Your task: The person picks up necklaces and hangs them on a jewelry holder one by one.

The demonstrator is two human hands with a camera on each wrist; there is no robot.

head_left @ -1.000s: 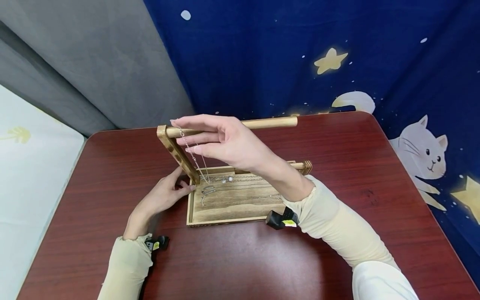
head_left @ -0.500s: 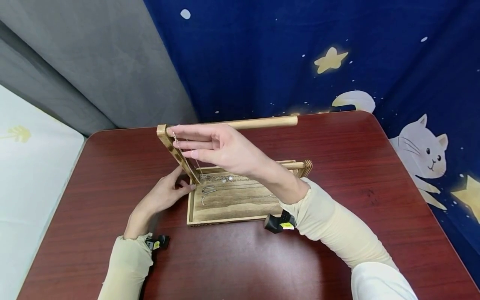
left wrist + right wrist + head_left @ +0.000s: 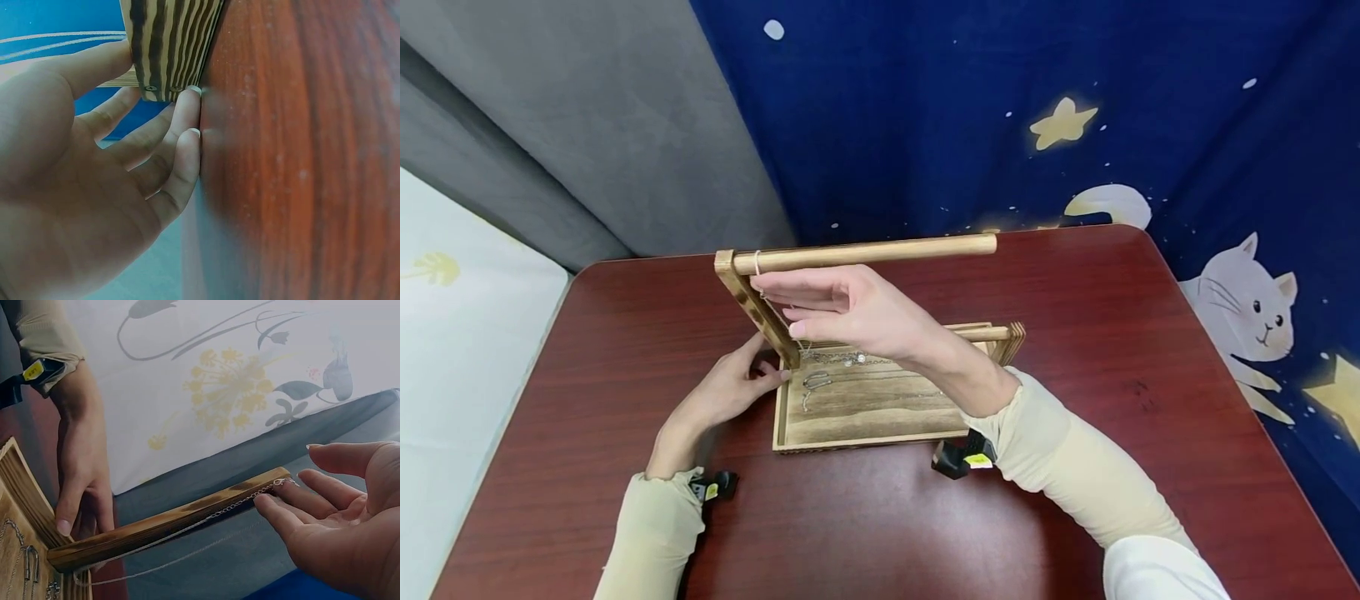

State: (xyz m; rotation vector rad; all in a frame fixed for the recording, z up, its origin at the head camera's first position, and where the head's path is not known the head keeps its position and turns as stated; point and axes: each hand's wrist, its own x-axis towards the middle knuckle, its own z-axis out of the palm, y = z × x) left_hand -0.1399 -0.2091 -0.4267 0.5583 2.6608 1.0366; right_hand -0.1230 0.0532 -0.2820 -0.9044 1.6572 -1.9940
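Observation:
A wooden jewelry stand has a tray base, an upright post on the left and an upper bar. A thin silver necklace loops over the bar's left end and hangs down along the post. My right hand is just below the bar, fingers extended; in the right wrist view the fingertips touch the chain near its clasp. At the stand's lower left corner, my left hand grips the base, thumb on the near side; the left wrist view shows its striped wooden end.
Several silver chains and a piece with round pale stones lie in the tray. A lower rod runs along the tray's back. The stand is on a dark red table with curtains behind it.
My right hand has moved left, then down below the bar, and its fingers have straightened. The necklace it held now hangs over the bar. My left hand has stayed put.

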